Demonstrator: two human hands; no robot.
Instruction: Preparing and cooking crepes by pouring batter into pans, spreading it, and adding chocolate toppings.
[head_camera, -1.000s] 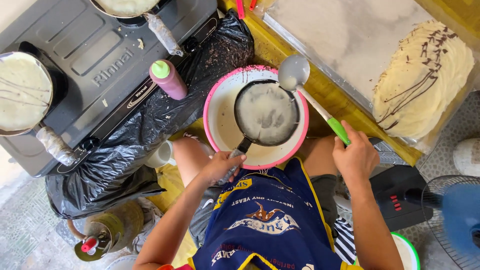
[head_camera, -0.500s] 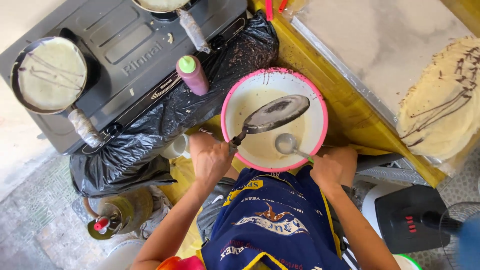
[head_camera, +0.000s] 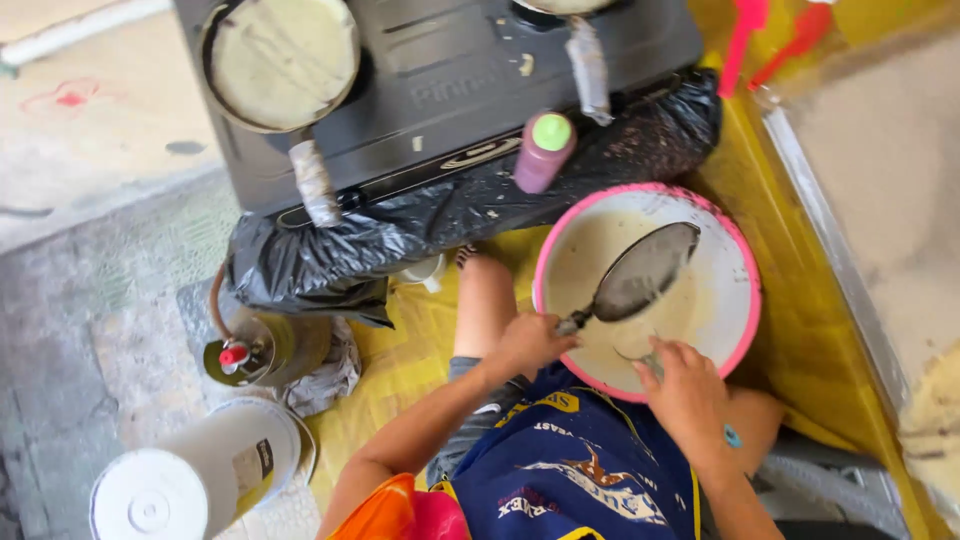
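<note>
A pink-rimmed white bowl (head_camera: 735, 280) of pale batter sits in front of me on a yellow sheet. My left hand (head_camera: 530, 343) grips the handle of a small dark pan (head_camera: 645, 270) held tilted over the bowl. My right hand (head_camera: 685, 395) holds a ladle whose metal end (head_camera: 640, 357) dips into the batter at the bowl's near edge; the handle is hidden under my hand.
A grey stove (head_camera: 450, 90) on a black plastic bag (head_camera: 400, 235) stands behind the bowl, with a batter-filled pan (head_camera: 280, 60) on its left burner. A purple squeeze bottle (head_camera: 545, 150) stands by it. A gas canister (head_camera: 250, 350) and a white bucket (head_camera: 200, 470) are at left. A pale board (head_camera: 880, 180) lies right.
The ladle came down from above the bowl into the batter. The dark pan went from flat to tilted over the bowl. My view shifted, so the stove now sits higher in the picture.
</note>
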